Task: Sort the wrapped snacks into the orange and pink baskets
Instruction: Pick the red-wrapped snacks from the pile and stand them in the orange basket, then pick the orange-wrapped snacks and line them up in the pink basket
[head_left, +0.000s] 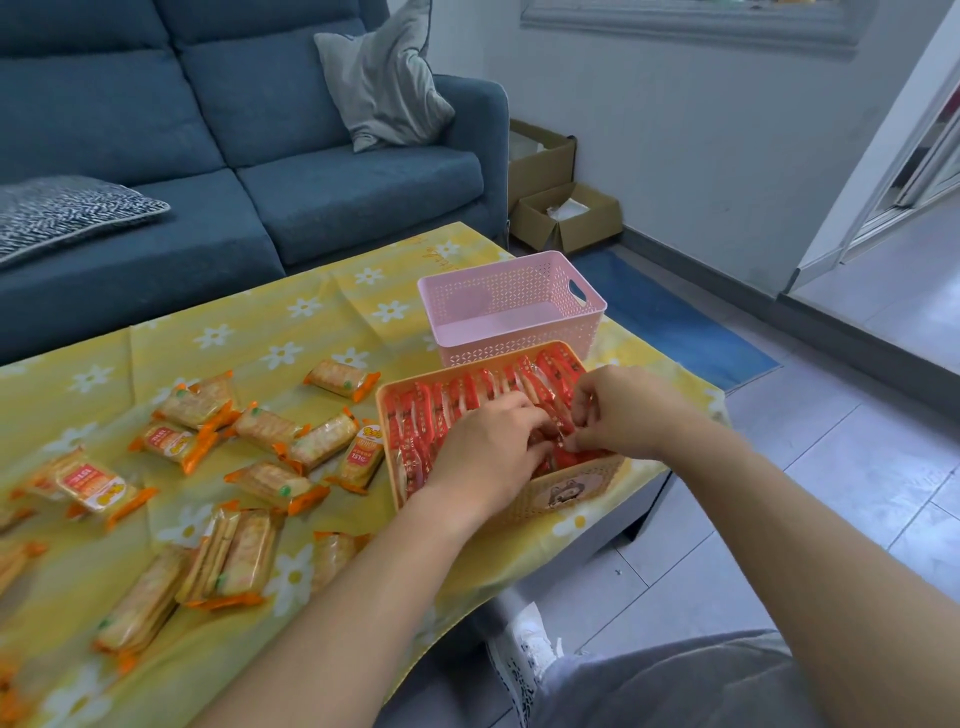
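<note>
Orange basket: we find the orange basket (571, 491) at the lower right of the surface (291, 322), which is covered by a yellow flowered cloth; a dog sticker marks the basket's near wall.
Red packets: the red packets (441, 405) stand on edge in a row that fills the orange basket.
Left hand: the left hand (493, 441) reaches into the orange basket from the near side, its fingers (524, 421) bent down among the red packets; we cannot tell whether they grip one.
Right hand: the right hand (623, 410) sits over the basket's right end, thumb and forefinger pinching the edge of a red packet, just beside the left fingertips.
Pink basket: the pink basket (498, 356) stands just behind the orange one, right of centre in the frame.
Cracker packets: we see many orange-ended cracker packets (260, 431) lying scattered over the left half of the surface, the nearest just beside the orange basket's left wall.
Background: a blue sofa (260, 156) fills the upper left with a grey cushion (384, 88) on it; cardboard boxes (566, 215) sit on the floor to its right.
</note>
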